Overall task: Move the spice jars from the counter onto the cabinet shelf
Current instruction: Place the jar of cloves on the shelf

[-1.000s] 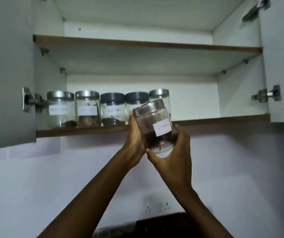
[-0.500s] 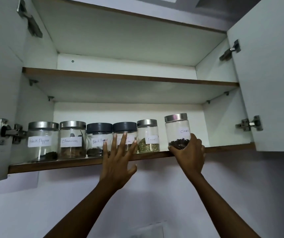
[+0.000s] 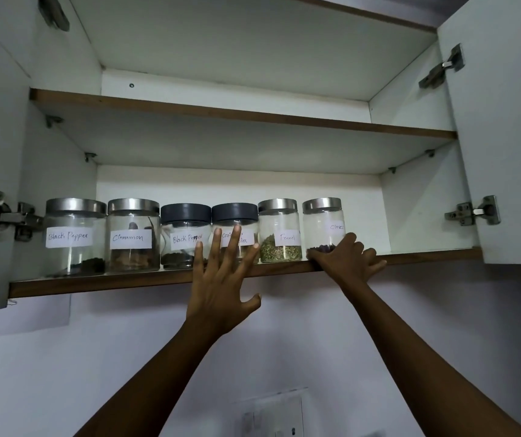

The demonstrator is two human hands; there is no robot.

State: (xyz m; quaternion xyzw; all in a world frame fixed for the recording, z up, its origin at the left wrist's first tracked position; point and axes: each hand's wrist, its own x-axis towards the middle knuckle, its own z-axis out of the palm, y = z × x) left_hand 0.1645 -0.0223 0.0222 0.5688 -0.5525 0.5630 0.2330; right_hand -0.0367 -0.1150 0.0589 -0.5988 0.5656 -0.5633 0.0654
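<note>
Head view, looking up into the open cabinet, and the Cloves jar (image 3: 323, 222) is on the lower shelf (image 3: 127, 283), upright, just right of the Fennel jar (image 3: 279, 231) with a sliver of gap between them. The right hand (image 3: 344, 260) is curled round its foot, thumb across the front by the shelf edge and fingers wrapped to the far side. That low grip looks chosen to slide the glass back from the lip, not to lift it. The left hand (image 3: 224, 279) is up, left of the Fennel jar, its fingers (image 3: 235, 244) straight and spread, holding nothing and raised in front of the dark-lidded jar (image 3: 235, 216) whose label begins "Cori". It reads as a guard, so a nudge from the right does not ripple down the row; whether it touches the glass cannot be told. Further left of the Fennel jar come the dark-lidded Black Pepper jar (image 3: 183, 234), the Cinnamon jar (image 3: 133, 234) and the steel-lidded Black Pepper jar (image 3: 75, 238), all shoulder to shoulder, labels facing out for easy reading. They sit close to the front edge, probably because it is a stretch from below. There is room right of the Cloves jar. The counter is out of sight, so whether any jars remain there cannot be told.
</note>
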